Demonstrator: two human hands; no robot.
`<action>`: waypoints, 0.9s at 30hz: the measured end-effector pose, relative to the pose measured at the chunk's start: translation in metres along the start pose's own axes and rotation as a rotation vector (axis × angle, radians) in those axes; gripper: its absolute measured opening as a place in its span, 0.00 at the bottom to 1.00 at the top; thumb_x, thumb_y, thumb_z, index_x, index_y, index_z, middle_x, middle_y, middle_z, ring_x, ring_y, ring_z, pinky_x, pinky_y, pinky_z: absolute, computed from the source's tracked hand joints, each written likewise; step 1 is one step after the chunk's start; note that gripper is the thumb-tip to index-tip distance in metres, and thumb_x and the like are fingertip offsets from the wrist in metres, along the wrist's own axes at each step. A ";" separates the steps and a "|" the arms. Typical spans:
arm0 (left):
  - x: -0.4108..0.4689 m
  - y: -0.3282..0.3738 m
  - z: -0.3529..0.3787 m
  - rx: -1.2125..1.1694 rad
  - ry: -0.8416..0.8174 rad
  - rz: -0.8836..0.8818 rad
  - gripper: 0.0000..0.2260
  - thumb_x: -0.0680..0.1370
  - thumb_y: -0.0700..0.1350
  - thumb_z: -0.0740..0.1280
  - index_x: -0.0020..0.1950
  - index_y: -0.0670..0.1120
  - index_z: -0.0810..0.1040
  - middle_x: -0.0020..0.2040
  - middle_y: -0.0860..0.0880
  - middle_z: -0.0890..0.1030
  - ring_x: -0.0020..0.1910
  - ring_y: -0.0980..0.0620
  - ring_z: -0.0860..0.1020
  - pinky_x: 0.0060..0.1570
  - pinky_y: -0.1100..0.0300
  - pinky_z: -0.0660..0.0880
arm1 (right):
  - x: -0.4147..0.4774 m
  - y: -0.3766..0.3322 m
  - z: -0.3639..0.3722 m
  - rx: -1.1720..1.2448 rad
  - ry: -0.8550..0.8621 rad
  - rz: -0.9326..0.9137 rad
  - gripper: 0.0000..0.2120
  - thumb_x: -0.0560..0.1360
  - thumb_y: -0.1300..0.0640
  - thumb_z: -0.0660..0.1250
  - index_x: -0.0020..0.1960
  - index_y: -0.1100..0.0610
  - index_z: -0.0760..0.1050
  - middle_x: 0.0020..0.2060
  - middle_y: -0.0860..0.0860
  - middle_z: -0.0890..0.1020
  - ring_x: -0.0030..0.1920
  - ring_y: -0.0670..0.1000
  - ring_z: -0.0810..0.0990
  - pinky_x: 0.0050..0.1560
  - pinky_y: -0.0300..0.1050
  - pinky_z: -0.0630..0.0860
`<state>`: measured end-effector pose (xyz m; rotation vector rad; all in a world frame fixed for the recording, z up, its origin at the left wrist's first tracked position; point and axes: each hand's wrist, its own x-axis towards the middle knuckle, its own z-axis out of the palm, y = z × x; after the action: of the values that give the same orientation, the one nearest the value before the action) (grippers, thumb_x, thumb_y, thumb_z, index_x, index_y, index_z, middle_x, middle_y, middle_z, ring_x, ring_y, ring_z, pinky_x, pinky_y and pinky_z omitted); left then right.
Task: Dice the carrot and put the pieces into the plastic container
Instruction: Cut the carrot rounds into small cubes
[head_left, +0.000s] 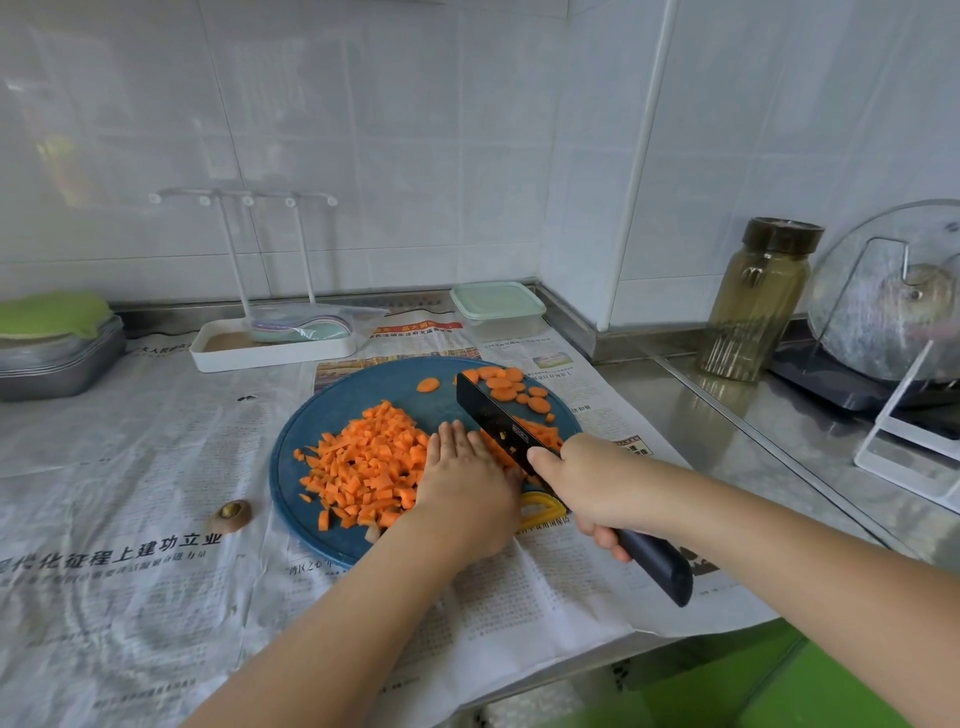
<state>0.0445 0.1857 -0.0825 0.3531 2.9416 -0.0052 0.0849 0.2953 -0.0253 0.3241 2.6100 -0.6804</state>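
Observation:
A round blue cutting board (343, 540) lies on newspaper. A heap of diced carrot (366, 462) covers its left half. Round carrot slices (506, 387) lie at its far right edge. My left hand (465, 478) rests flat, fingers together, beside the heap and against the knife blade. My right hand (584, 486) grips the dark handle of a black knife (493, 415), whose blade slants across the board over more cut carrot. The plastic container (497, 310), clear with a pale green lid on, stands behind the board near the wall corner.
A carrot end (232, 515) lies left of the board. A white rack tray (270, 345) stands behind, grey trays with a green cloth (54, 340) at far left. A glass jar (756, 301) and a lid stand (893, 322) sit on the steel counter at right.

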 end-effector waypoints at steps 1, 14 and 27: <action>0.000 0.001 0.000 -0.002 0.000 0.000 0.29 0.83 0.54 0.41 0.75 0.35 0.40 0.77 0.37 0.40 0.76 0.41 0.39 0.74 0.50 0.38 | -0.001 -0.002 -0.001 -0.009 -0.002 0.021 0.29 0.82 0.42 0.45 0.51 0.68 0.70 0.27 0.57 0.72 0.23 0.54 0.70 0.29 0.45 0.72; 0.004 0.003 -0.003 0.111 0.019 -0.017 0.29 0.83 0.54 0.42 0.75 0.34 0.41 0.77 0.35 0.43 0.76 0.39 0.43 0.74 0.49 0.41 | 0.010 -0.015 0.003 -0.103 0.062 0.082 0.22 0.83 0.48 0.47 0.38 0.61 0.66 0.29 0.55 0.71 0.27 0.52 0.69 0.29 0.44 0.68; 0.010 0.004 0.004 0.156 0.022 -0.013 0.32 0.82 0.53 0.49 0.75 0.34 0.39 0.76 0.35 0.42 0.75 0.36 0.38 0.73 0.45 0.38 | 0.026 -0.023 0.008 -0.054 0.023 0.140 0.24 0.83 0.47 0.49 0.45 0.67 0.69 0.24 0.60 0.70 0.23 0.56 0.69 0.28 0.45 0.69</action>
<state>0.0366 0.1922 -0.0883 0.3573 2.9730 -0.2353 0.0568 0.2745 -0.0338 0.4950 2.5924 -0.5605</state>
